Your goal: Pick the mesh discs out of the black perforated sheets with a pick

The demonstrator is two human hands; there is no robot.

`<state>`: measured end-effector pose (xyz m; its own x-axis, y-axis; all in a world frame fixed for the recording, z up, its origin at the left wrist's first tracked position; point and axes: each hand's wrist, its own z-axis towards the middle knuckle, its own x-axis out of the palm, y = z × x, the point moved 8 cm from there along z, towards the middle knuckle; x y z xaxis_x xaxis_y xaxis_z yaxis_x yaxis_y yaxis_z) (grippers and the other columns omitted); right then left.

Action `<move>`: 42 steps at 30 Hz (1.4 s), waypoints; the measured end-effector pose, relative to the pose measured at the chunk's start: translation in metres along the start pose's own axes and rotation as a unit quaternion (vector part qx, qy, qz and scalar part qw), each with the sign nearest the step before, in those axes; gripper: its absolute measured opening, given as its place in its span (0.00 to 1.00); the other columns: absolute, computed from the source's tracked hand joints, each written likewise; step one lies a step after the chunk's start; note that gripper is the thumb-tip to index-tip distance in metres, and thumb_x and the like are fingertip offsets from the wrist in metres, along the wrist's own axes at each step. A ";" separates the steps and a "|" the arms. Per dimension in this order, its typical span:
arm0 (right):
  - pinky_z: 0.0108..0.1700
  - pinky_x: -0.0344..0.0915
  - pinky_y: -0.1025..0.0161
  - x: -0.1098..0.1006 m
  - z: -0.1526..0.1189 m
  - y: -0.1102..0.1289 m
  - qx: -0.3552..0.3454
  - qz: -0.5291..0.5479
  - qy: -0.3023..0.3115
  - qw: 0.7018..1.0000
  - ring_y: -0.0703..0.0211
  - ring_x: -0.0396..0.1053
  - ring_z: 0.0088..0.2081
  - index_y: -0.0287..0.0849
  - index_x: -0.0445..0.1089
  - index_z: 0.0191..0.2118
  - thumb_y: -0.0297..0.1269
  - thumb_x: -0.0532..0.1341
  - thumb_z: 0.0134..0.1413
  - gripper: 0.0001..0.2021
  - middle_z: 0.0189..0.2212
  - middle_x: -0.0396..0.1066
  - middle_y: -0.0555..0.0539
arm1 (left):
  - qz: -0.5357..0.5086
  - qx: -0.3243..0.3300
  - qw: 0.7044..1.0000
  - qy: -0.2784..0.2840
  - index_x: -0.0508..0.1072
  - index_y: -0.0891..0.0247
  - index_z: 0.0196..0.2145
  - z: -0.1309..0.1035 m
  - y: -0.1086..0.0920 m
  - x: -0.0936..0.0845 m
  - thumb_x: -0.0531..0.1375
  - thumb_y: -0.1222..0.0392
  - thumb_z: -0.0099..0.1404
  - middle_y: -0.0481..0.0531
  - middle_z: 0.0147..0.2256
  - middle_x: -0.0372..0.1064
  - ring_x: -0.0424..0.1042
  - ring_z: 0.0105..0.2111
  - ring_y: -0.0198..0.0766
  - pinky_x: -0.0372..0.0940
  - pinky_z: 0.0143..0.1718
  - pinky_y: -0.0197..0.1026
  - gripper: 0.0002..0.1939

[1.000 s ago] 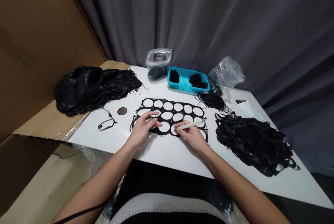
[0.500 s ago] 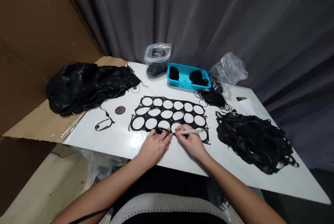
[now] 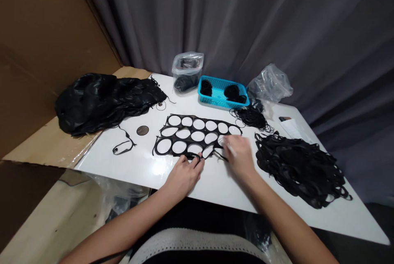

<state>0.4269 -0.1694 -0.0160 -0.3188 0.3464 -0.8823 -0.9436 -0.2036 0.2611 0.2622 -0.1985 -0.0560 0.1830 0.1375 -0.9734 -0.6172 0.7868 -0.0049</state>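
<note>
A black lattice piece (image 3: pixel 186 137) with rows of round holes lies flat on the white table (image 3: pixel 138 165). At its near edge my left hand (image 3: pixel 186 173) has its fingers closed on the black material, pressed to the table. My right hand (image 3: pixel 240 155) is raised over the lattice's right end, smeared by motion. Its fingers look curled, with a blurred pale shape by them, and a black strip stretches beside them. What this hand holds is too blurred to name.
Black material heaps lie left (image 3: pixel 104 102) and right (image 3: pixel 301 165). Behind the lattice stand a clear container (image 3: pixel 187 73), a blue basket (image 3: pixel 220 99) with black cord coils and a plastic bag (image 3: pixel 272 83). A dark disc (image 3: pixel 142 130) lies left.
My right hand has moved right and up, away from my left hand, and the lattice's near right part is pulled out of shape. The left hand has hardly moved.
</note>
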 end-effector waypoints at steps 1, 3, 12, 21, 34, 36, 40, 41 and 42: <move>0.43 0.57 0.51 -0.012 0.009 -0.023 0.040 -0.030 -0.036 0.998 0.45 0.66 0.40 0.42 0.69 0.37 0.30 0.53 0.60 0.08 0.36 0.73 0.39 | -0.002 -0.001 1.000 0.000 0.64 0.70 0.58 0.000 0.000 0.001 0.57 0.68 0.67 0.58 0.45 0.74 0.74 0.31 0.42 0.58 0.39 0.48 0.22; 0.41 0.57 0.53 -0.032 0.021 -0.067 0.135 -0.046 -0.093 0.985 0.46 0.65 0.36 0.43 0.68 0.34 0.34 0.54 0.59 0.07 0.31 0.72 0.40 | -0.015 -0.005 1.000 -0.007 0.64 0.68 0.58 -0.001 0.000 0.002 0.56 0.68 0.68 0.59 0.46 0.74 0.74 0.32 0.41 0.58 0.40 0.48 0.21; 0.36 0.63 0.60 0.034 0.020 -0.012 0.185 0.367 0.100 0.906 0.54 0.71 0.34 0.44 0.68 0.30 0.45 0.61 0.56 0.10 0.33 0.77 0.46 | -0.045 -0.089 0.991 -0.094 0.69 0.63 0.55 -0.024 0.032 -0.029 0.53 0.67 0.72 0.55 0.47 0.75 0.74 0.35 0.39 0.60 0.40 0.46 0.15; 0.42 0.65 0.59 0.062 -0.004 0.064 0.092 0.368 0.161 0.911 0.54 0.72 0.37 0.45 0.68 0.31 0.38 0.58 0.61 0.07 0.33 0.75 0.49 | -0.015 -0.080 0.996 -0.049 0.68 0.65 0.55 -0.035 0.032 -0.018 0.55 0.65 0.72 0.57 0.48 0.75 0.75 0.38 0.41 0.59 0.40 0.47 0.15; 0.46 0.62 0.55 0.054 -0.010 0.086 -0.037 0.237 0.100 0.966 0.51 0.70 0.42 0.45 0.66 0.34 0.30 0.56 0.63 0.07 0.39 0.75 0.46 | -0.001 -0.071 0.997 -0.036 0.68 0.67 0.55 -0.035 0.031 -0.015 0.55 0.65 0.71 0.56 0.46 0.74 0.73 0.31 0.40 0.59 0.40 0.48 0.16; 0.46 0.60 0.53 0.051 -0.015 0.099 -0.115 0.169 0.092 0.975 0.49 0.69 0.44 0.43 0.67 0.39 0.27 0.55 0.62 0.06 0.43 0.75 0.42 | -0.003 -0.068 0.997 -0.041 0.67 0.67 0.55 -0.035 0.031 -0.016 0.56 0.66 0.71 0.57 0.46 0.75 0.74 0.33 0.41 0.59 0.40 0.48 0.16; 0.46 0.57 0.51 0.044 0.000 0.087 -0.169 0.070 0.069 0.981 0.47 0.68 0.44 0.41 0.68 0.42 0.25 0.53 0.59 0.10 0.42 0.75 0.40 | -0.006 -0.062 0.996 -0.059 0.66 0.67 0.56 -0.037 0.031 -0.016 0.56 0.67 0.70 0.58 0.50 0.73 0.74 0.35 0.41 0.59 0.41 0.47 0.17; 0.45 0.57 0.52 0.039 0.013 0.070 -0.140 0.050 0.042 0.988 0.48 0.68 0.43 0.41 0.68 0.40 0.26 0.52 0.60 0.09 0.39 0.75 0.40 | -0.007 -0.061 0.996 -0.061 0.66 0.67 0.56 -0.037 0.031 -0.016 0.56 0.67 0.70 0.57 0.50 0.73 0.74 0.35 0.40 0.59 0.41 0.47 0.17; 0.44 0.57 0.52 0.031 0.026 0.050 -0.099 0.028 0.007 0.995 0.48 0.68 0.41 0.42 0.68 0.37 0.27 0.52 0.61 0.09 0.36 0.75 0.41 | -0.010 -0.060 0.996 -0.062 0.66 0.67 0.56 -0.037 0.031 -0.015 0.56 0.67 0.70 0.57 0.50 0.73 0.74 0.35 0.40 0.59 0.40 0.47 0.17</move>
<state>0.3675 -0.1445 -0.0202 -0.3672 0.3172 -0.8744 -0.8880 -0.3993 0.2280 0.2119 -0.1980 -0.0498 0.2845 0.2025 -0.9371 -0.6986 0.7132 -0.0580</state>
